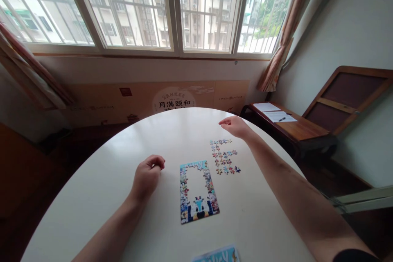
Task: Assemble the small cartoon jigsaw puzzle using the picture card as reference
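Note:
A partly assembled jigsaw puzzle (199,212) lies on the white round table (101,196), its border joined around a bare middle. Blue lettering runs along its top, and a blue and white cartoon figure fills the bottom. To its upper right, loose jigsaw pieces (225,161) are spread in rough rows. My left hand (149,174) rests on the table left of the puzzle, its fingers curled in a loose fist with nothing visible in it. Beyond the loose pieces is my right hand (235,126), fingers pressed together; whatever they may hold is hidden or too small to see.
A blue printed card or box (217,254) is cut off at the near table edge. On the right, a wooden side table (307,129) carries papers (281,116) and a pen. A large printed carton (107,94) stands below the barred windows (135,8).

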`<action>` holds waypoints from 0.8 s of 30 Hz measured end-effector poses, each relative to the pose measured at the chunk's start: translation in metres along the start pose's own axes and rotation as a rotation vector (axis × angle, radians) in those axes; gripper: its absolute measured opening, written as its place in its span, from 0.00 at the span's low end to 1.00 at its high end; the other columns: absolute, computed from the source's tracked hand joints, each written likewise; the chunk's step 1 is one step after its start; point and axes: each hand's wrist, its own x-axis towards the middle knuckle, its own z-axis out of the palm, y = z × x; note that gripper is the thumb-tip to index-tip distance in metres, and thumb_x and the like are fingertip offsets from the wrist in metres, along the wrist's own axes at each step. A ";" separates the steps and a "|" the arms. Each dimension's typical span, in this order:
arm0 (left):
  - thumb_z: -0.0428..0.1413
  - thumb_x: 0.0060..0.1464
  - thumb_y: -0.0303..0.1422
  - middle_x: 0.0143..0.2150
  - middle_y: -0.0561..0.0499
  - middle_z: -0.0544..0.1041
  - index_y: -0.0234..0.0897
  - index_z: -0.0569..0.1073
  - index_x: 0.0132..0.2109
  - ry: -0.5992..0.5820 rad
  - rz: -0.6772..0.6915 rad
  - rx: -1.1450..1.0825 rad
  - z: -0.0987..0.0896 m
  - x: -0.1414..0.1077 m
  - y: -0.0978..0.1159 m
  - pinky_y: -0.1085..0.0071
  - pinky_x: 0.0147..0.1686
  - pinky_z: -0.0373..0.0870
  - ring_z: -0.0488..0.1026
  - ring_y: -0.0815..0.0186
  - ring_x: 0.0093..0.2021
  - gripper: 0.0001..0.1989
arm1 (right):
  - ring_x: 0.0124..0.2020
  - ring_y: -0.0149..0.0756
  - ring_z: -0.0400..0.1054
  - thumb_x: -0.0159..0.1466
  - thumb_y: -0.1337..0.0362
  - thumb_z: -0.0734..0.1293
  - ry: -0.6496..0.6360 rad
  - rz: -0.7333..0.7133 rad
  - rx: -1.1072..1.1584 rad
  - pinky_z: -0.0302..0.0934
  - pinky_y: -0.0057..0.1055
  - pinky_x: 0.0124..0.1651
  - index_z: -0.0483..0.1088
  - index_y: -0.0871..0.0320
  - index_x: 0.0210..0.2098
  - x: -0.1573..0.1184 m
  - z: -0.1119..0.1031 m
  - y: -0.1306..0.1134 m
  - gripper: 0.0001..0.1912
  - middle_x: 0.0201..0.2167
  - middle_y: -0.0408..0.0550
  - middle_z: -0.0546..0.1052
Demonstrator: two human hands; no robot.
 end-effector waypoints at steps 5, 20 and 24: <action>0.48 0.32 0.30 0.21 0.56 0.66 0.38 0.67 0.23 0.016 -0.074 -0.056 -0.001 -0.001 0.005 0.75 0.21 0.54 0.61 0.69 0.23 0.05 | 0.42 0.41 0.76 0.61 0.67 0.67 -0.193 0.004 -0.129 0.66 0.31 0.43 0.82 0.58 0.42 -0.007 -0.013 -0.004 0.13 0.42 0.51 0.83; 0.51 0.32 0.28 0.21 0.55 0.68 0.37 0.67 0.23 -0.010 -0.009 -0.199 -0.007 -0.008 0.026 0.73 0.26 0.56 0.62 0.68 0.26 0.04 | 0.30 0.43 0.75 0.49 0.65 0.75 -0.713 -0.129 -0.550 0.63 0.32 0.31 0.80 0.59 0.27 -0.071 -0.009 -0.071 0.06 0.26 0.51 0.80; 0.50 0.33 0.28 0.21 0.56 0.67 0.37 0.67 0.23 -0.032 0.018 -0.175 -0.005 -0.010 0.024 0.73 0.25 0.55 0.61 0.69 0.25 0.03 | 0.33 0.47 0.76 0.51 0.67 0.73 -0.655 -0.129 -0.633 0.65 0.35 0.33 0.79 0.60 0.28 -0.080 -0.002 -0.079 0.04 0.28 0.54 0.80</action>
